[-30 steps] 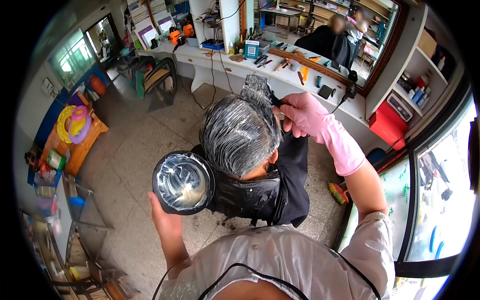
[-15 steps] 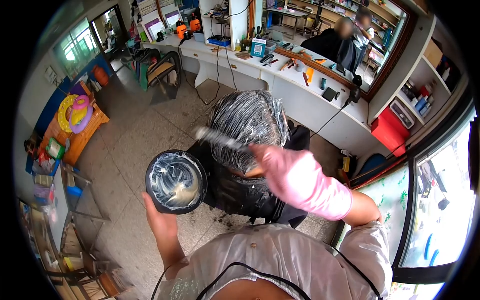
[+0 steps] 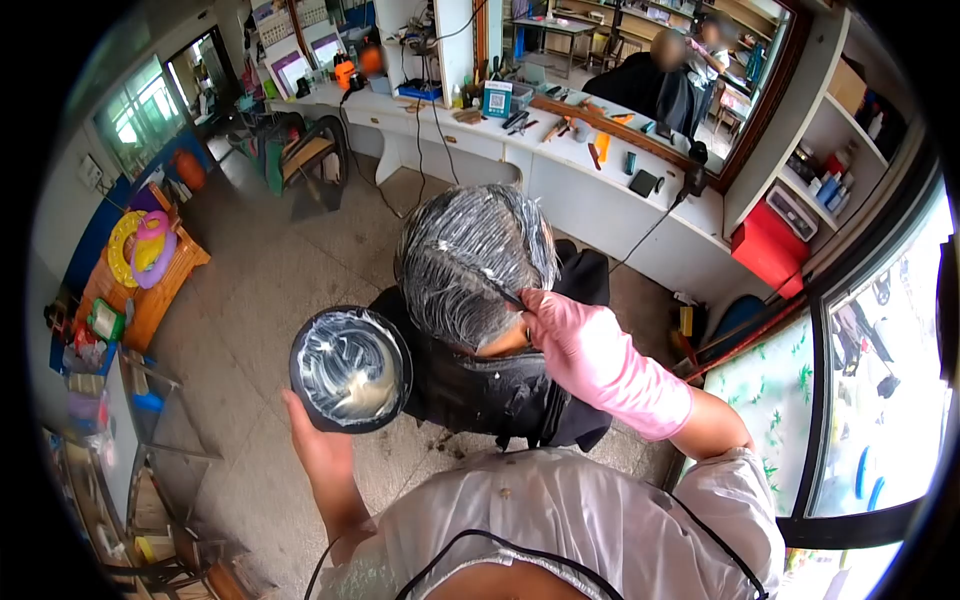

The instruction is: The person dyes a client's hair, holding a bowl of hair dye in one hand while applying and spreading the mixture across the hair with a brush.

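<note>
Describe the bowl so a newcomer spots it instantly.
Find the cream-coated head at centre. Below-left of it, the left hand holds a round dark bowl. Streaky white cream inside distinguishes it from the black cape alongside.

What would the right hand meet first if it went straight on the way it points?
The cream-coated hair, just ahead of the right hand. The tool it holds seems to touch it, though depth is hard to judge.

Head-worn view, wide, close above, facing forward-down
</note>
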Tool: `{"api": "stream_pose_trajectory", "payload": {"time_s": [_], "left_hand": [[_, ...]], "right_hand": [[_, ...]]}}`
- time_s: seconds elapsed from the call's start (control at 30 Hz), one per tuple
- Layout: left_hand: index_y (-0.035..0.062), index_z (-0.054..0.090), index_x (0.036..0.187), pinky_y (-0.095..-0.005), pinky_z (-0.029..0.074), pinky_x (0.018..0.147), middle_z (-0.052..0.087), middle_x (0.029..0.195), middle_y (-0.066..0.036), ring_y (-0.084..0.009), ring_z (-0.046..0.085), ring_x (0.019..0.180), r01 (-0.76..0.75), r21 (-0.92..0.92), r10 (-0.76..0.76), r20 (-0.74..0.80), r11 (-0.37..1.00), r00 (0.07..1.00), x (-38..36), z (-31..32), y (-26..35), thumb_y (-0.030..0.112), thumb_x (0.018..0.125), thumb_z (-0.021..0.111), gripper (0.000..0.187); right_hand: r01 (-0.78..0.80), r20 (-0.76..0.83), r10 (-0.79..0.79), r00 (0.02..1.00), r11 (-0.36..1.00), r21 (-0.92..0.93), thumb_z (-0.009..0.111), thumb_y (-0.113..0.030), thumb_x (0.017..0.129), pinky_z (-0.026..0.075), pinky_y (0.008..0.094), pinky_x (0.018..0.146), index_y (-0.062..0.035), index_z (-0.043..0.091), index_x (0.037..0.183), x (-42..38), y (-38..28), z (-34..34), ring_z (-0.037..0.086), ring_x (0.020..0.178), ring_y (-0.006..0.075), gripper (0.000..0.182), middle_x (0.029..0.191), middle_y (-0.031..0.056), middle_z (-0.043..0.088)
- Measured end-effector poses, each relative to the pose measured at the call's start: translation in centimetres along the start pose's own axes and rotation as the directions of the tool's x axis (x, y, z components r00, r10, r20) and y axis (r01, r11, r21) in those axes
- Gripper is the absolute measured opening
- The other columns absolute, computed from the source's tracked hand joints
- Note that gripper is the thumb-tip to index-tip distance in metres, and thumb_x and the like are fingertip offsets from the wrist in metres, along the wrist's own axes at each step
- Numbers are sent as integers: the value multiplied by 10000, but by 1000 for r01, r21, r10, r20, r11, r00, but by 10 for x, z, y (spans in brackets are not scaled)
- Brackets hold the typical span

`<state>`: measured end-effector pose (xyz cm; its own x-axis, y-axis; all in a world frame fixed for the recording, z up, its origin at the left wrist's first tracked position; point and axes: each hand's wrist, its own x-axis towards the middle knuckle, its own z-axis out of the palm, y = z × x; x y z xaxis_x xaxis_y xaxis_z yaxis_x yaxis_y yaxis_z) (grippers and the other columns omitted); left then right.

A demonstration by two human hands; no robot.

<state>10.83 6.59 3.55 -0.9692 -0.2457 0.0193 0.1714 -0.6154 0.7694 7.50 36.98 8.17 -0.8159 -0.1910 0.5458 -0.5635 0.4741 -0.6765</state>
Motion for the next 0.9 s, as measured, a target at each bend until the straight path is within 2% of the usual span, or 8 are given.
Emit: {"api": "stream_pose_trajectory", "payload": {"time_s": [0.2, 0.27, 0.4, 0.5, 0.7, 0.8, 0.87, 0.9], "left_hand": [[-20, 375, 1246, -384, 331, 967, 435, 1254, -133, -241, 420, 1157, -16, 55, 19, -58, 998, 998, -3, 5, 0, 428, 924, 330, 554], [-20, 374, 1246, -383, 334, 964, 434, 1255, -132, -240, 420, 1158, -3, 45, 7, -71, 999, 997, -2, 3, 0, 428, 925, 326, 553], [28, 406, 1241, -368, 352, 958, 468, 1239, -87, -213, 450, 1127, -16, 12, 15, 14, 1000, 1000, -2, 2, -2, 409, 931, 323, 498], [28, 403, 1243, -370, 355, 955, 467, 1240, -88, -215, 449, 1127, -29, 41, 29, 17, 999, 999, -3, 3, -2, 407, 932, 322, 497], [33, 408, 1243, -379, 359, 952, 461, 1247, -92, -217, 445, 1135, -13, 47, 16, -76, 999, 997, -6, 10, 0, 420, 920, 354, 507], [38, 414, 1239, -380, 365, 948, 463, 1245, -91, -219, 448, 1131, -21, 37, 24, -100, 999, 995, -6, 12, -3, 427, 913, 373, 509], [-4, 380, 1250, -381, 327, 969, 446, 1249, -112, -226, 421, 1154, -43, 64, 49, -83, 997, 995, -7, 13, -4, 435, 920, 338, 551], [-4, 380, 1250, -381, 327, 969, 446, 1249, -112, -226, 421, 1154, -46, 70, 52, -87, 996, 995, -8, 14, -4, 435, 920, 338, 551]], "right_hand": [[-186, -11, 186, 982, 971, -149, 418, -103, 891, 456, 273, 520, 24, 544, 962, 68, 10, -49, 568, 534, 171, 192, 688, 149, 601], [18, -92, -72, 993, 870, -493, 473, -114, 851, 459, 335, 536, 18, 551, 931, 82, 37, -37, 587, 569, 269, 173, 674, 191, 578], [102, 22, -115, 993, 751, -652, 518, -72, 792, 464, 379, 515, -17, 564, 791, 63, 5, -24, 575, 594, 315, 72, 628, 167, 541], [102, -34, -129, 991, 893, -438, 520, -32, 790, 475, 361, 510, -5, 574, 836, 53, 4, -26, 596, 628, 310, 76, 671, 173, 571], [4, -135, -79, 988, 877, -481, 511, -50, 803, 473, 381, 538, -25, 577, 879, 88, 63, -39, 580, 663, 353, 104, 683, 192, 574], [108, -61, -159, 985, 859, -500, 499, -84, 788, 468, 392, 515, -45, 521, 788, 65, 32, -32, 586, 619, 338, 45, 626, 167, 555], [143, -100, -178, 979, 947, -286, 506, -40, 818, 461, 316, 502, -2, 566, 873, 64, 34, -26, 575, 557, 275, 90, 621, 147, 543], [257, -81, -306, 949, 894, -368, 497, -35, 829, 457, 297, 495, 6, 567, 869, 61, 33, -34, 577, 546, 245, 90, 611, 139, 537]]}}
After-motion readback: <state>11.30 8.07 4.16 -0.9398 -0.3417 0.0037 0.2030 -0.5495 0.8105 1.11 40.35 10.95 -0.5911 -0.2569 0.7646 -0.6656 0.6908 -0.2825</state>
